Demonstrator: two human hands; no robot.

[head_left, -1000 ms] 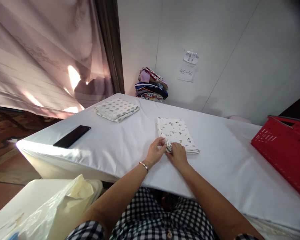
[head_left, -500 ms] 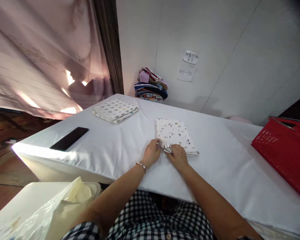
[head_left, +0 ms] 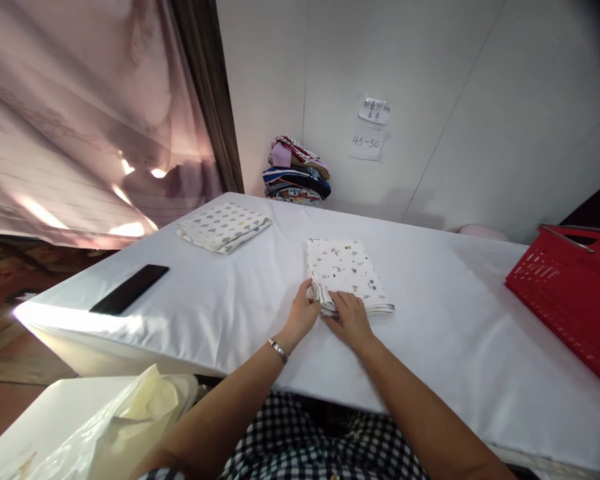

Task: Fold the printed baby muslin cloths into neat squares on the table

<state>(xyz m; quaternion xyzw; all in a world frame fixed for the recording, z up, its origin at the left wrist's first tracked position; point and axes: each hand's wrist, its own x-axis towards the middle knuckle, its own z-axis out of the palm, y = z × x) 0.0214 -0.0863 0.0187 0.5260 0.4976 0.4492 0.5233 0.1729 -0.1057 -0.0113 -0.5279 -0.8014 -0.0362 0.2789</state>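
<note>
A white cloth (head_left: 347,267) with small printed figures lies folded into a rectangle on the white-covered table. My left hand (head_left: 303,310), with a metal bracelet at the wrist, pinches the cloth's near left corner, where the layers are bunched. Beside it, my right hand (head_left: 350,320) grips the near edge, fingers on top and thumb low at the rim. Farther left lies a second folded cloth (head_left: 225,227) with grey cloud-like shapes, touched by neither hand.
A black phone (head_left: 130,289) lies at the table's left. A red basket (head_left: 570,300) stands at the right end. Folded fabrics (head_left: 297,172) are stacked by the wall. A plastic bag (head_left: 130,427) rests on a white surface at lower left.
The crumpled near left corner of the cloth now lies flatter, its layers closer together. Both hands stay at that corner, with small finger shifts. The whole view has shifted slightly.
</note>
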